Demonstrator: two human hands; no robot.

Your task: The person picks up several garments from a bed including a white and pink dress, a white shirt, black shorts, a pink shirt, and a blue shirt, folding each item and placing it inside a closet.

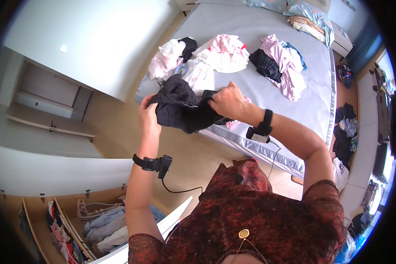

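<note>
A black garment with a gathered, drawstring-like top hangs stretched between my hands, above the near edge of the bed. Its exact kind I cannot make out. My left hand grips its left side, the fingers partly behind the cloth. Pinching its right side is my right hand. Just beyond it on the bed lie a white garment, a pale pink and black heap and a white and pink ruffled garment. Farther right rests a pile of lilac clothing with a black piece.
The bed has a grey satin cover, with pillows and folded cloth at its far end. An open wardrobe with hung and piled clothes stands at lower left. More clothes lie on the floor at right.
</note>
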